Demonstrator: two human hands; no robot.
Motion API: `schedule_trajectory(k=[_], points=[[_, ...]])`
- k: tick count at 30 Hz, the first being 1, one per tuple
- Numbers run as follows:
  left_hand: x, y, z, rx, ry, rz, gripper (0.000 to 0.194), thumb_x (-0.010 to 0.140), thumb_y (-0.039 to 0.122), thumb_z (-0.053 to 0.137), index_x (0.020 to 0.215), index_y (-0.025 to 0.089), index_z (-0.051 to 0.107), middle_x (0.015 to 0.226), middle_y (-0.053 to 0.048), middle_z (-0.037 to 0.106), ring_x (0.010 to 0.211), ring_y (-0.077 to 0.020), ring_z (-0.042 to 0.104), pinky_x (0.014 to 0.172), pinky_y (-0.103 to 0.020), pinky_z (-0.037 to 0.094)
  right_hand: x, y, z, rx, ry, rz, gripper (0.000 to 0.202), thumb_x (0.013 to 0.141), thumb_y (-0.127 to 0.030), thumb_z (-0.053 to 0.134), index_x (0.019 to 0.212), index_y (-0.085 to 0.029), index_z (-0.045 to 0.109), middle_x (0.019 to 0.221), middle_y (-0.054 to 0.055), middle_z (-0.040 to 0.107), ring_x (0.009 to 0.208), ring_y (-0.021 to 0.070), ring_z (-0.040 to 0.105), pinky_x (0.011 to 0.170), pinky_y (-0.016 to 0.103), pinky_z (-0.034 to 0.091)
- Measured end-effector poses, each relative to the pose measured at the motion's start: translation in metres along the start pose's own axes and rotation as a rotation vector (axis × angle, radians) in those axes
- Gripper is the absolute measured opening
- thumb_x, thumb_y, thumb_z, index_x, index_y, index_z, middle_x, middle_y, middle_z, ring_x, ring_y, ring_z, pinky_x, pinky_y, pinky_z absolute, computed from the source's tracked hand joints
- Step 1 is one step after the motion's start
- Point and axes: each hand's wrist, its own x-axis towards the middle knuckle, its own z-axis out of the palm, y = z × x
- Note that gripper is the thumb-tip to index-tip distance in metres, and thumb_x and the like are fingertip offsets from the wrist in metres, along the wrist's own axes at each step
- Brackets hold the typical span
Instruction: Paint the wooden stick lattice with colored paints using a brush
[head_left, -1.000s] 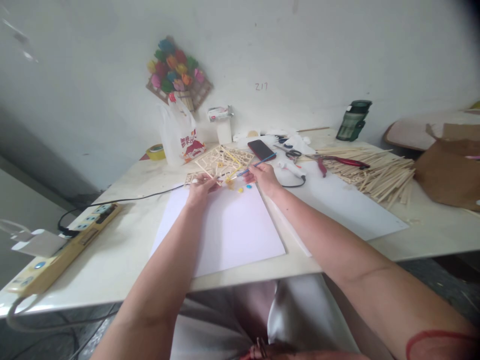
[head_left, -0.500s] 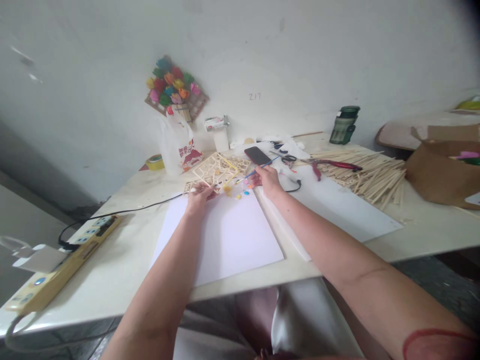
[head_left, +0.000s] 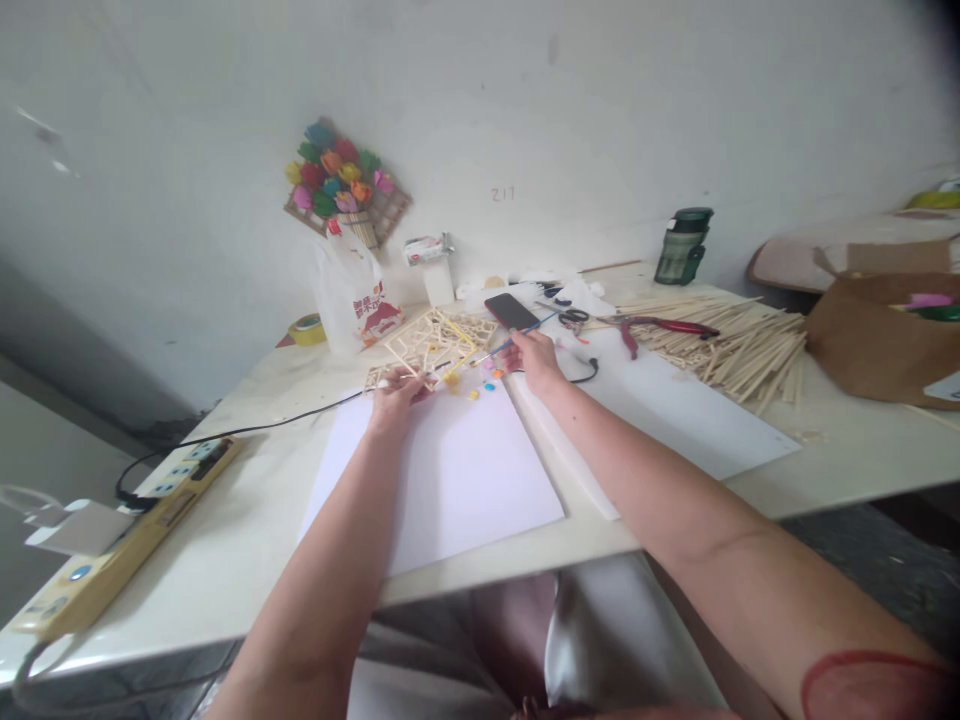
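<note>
My left hand [head_left: 399, 392] grips the near edge of a pale wooden stick lattice [head_left: 420, 340], part of which is painted yellow. In my right hand [head_left: 534, 358] is a thin blue paintbrush [head_left: 525, 332], its tip pointing left toward the lattice. Small paint blobs in yellow [head_left: 474, 395], blue [head_left: 489, 387] and orange [head_left: 498, 374] lie between my hands, at the top of a white sheet [head_left: 465, 470]. Both hands have their fingers closed on what they hold.
Beyond my hands are a phone [head_left: 511, 311], scissors [head_left: 574, 317] and a plastic bag [head_left: 349, 290]. Red-handled pliers [head_left: 667, 326] rest on loose sticks [head_left: 742, 350]. A power strip [head_left: 142, 530] lies left, a green bottle [head_left: 683, 246] stands at the wall, and a paper bag [head_left: 877, 340] sits right.
The camera view has shifted slightly. Both hands keep nearly the same places, with the lattice and brush still held.
</note>
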Motion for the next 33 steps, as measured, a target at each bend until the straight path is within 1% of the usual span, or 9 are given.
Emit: schedule_trajectory(k=[4, 10, 16, 19, 21, 27, 33], points=[[0.000, 0.000, -0.001, 0.010, -0.003, 0.004, 0.054, 0.047, 0.042, 0.087, 0.085, 0.017, 0.058, 0.068, -0.002, 0.071, 0.054, -0.0110, 0.061, 0.059, -0.024, 0.049, -0.002, -0.001, 0.001, -0.014, -0.008, 0.041, 0.017, 0.083, -0.018, 0.055, 0.067, -0.018, 0.050, 0.042, -0.002, 0.059, 0.031, 0.0093, 0.049, 0.031, 0.018, 0.040], [0.002, -0.003, -0.002, 0.006, 0.007, 0.005, 0.054, 0.046, 0.042, 0.088, 0.082, 0.017, 0.056, 0.070, -0.001, 0.071, 0.056, -0.0105, 0.060, 0.058, -0.023, 0.048, 0.000, 0.000, 0.000, -0.012, -0.022, 0.051, 0.016, 0.083, -0.014, 0.050, 0.067, -0.017, 0.050, 0.042, -0.001, 0.059, 0.031, 0.0107, 0.049, 0.031, 0.019, 0.040], [0.002, -0.003, -0.002, 0.009, 0.008, 0.008, 0.053, 0.046, 0.040, 0.087, 0.084, 0.017, 0.057, 0.068, 0.000, 0.070, 0.056, -0.0105, 0.059, 0.059, -0.024, 0.047, 0.009, -0.003, -0.006, 0.066, 0.020, -0.050, 0.017, 0.081, -0.020, 0.052, 0.064, -0.017, 0.053, 0.043, 0.000, 0.059, 0.031, 0.0100, 0.049, 0.032, 0.019, 0.039], [0.002, -0.002, -0.002, 0.017, 0.016, 0.005, 0.055, 0.047, 0.041, 0.086, 0.087, 0.017, 0.058, 0.068, 0.000, 0.070, 0.056, -0.0109, 0.060, 0.060, -0.025, 0.048, 0.013, -0.008, -0.010, 0.112, 0.052, -0.103, 0.018, 0.080, -0.020, 0.048, 0.063, -0.016, 0.054, 0.044, 0.000, 0.060, 0.032, 0.0098, 0.049, 0.032, 0.020, 0.040], [0.002, -0.001, -0.002, 0.023, 0.026, 0.006, 0.056, 0.046, 0.041, 0.086, 0.087, 0.017, 0.058, 0.067, 0.000, 0.070, 0.056, -0.0111, 0.060, 0.060, -0.025, 0.047, 0.015, -0.010, -0.012, 0.131, 0.052, -0.133, 0.017, 0.078, -0.019, 0.046, 0.063, -0.016, 0.054, 0.045, 0.001, 0.061, 0.033, 0.0101, 0.050, 0.033, 0.020, 0.041], [0.002, -0.001, -0.003, 0.021, 0.031, 0.005, 0.054, 0.045, 0.041, 0.086, 0.083, 0.018, 0.056, 0.066, 0.000, 0.069, 0.056, -0.0107, 0.059, 0.059, -0.024, 0.047, 0.019, -0.011, -0.016, 0.107, -0.018, -0.187, 0.010, 0.073, -0.022, 0.050, 0.065, -0.017, 0.054, 0.048, 0.001, 0.063, 0.036, 0.0119, 0.054, 0.038, 0.023, 0.045], [0.005, -0.003, -0.008, 0.004, 0.028, -0.014, 0.054, 0.043, 0.039, 0.087, 0.083, 0.018, 0.058, 0.067, 0.000, 0.069, 0.056, -0.0105, 0.059, 0.057, -0.023, 0.046, 0.020, -0.009, -0.017, 0.069, -0.109, -0.182, 0.010, 0.074, -0.026, 0.053, 0.068, -0.018, 0.053, 0.052, 0.001, 0.065, 0.042, 0.0132, 0.058, 0.043, 0.025, 0.050]])
